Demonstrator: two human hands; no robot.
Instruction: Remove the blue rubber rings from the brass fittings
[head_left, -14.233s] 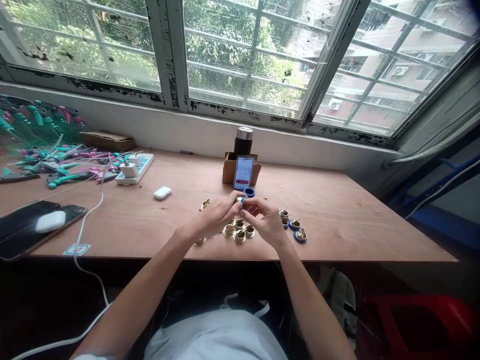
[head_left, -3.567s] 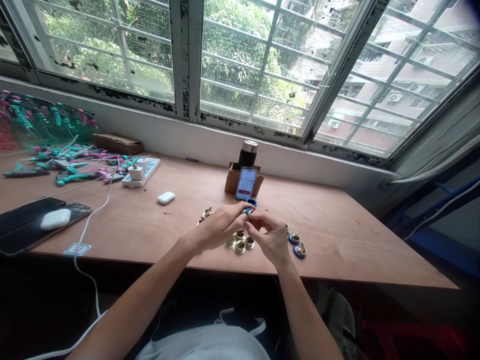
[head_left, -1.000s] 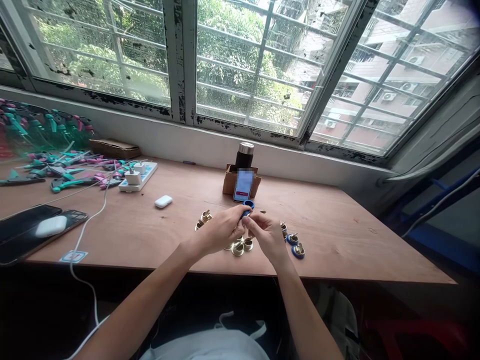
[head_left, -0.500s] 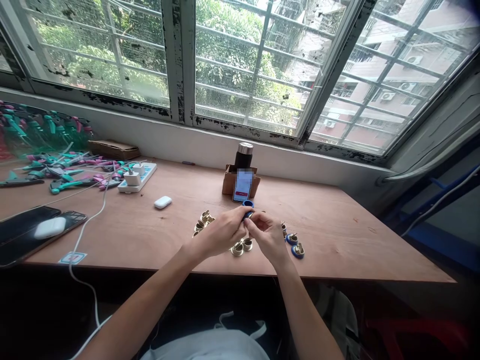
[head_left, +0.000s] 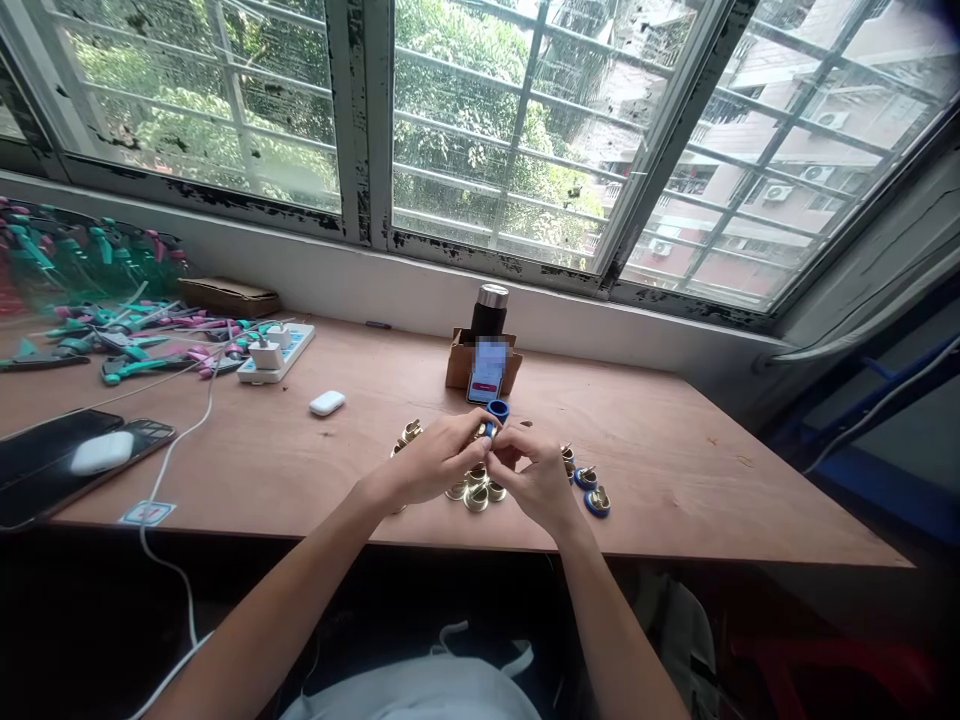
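Above the table, my left hand (head_left: 442, 450) and my right hand (head_left: 534, 475) meet, fingertips pinched on a small gold metal fitting with a blue ring (head_left: 489, 430). Fingers hide part of it, and its exact kind is unclear. Just beyond my fingertips is a round blue ring-shaped piece (head_left: 498, 410). Loose gold metal fittings (head_left: 476, 497) lie below and to the left of my hands, several of them partly covered by my left hand. Beside my right hand, gold fittings seated in blue rings (head_left: 598, 501) rest on the wood.
A phone (head_left: 486, 372) leans on a cardboard box (head_left: 459, 360) with a black bottle (head_left: 489, 315) behind. At left are a white earbud case (head_left: 328, 403), a power strip (head_left: 289, 355), a dark phone (head_left: 45, 465), cables and piled teal and pink pliers (head_left: 146, 365). The table edge (head_left: 480, 546) runs near me.
My fingers have shifted slightly and the held piece has turned, showing more gold. My left hand has drawn a little to the left, uncovering more loose gold fittings below.
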